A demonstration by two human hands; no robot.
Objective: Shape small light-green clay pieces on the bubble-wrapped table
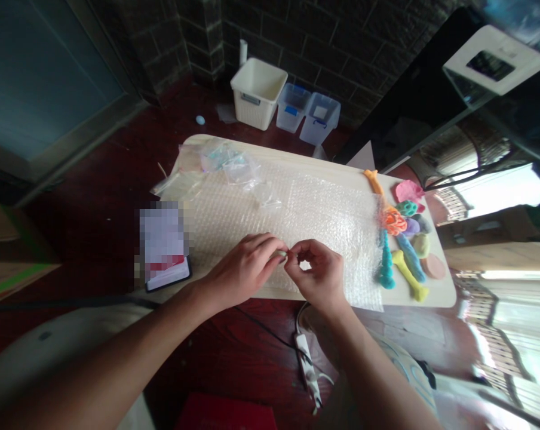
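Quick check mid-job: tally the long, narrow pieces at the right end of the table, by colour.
Orange long piece: 1
Teal long piece: 1
Blue long piece: 1
Yellow long piece: 1
Total: 4

small piece (281, 254) is showing pale green, bubble wrap (330, 209) is gleaming clear and dotted, tabletop (444, 291) is showing cream, flower (394, 221) is showing orange
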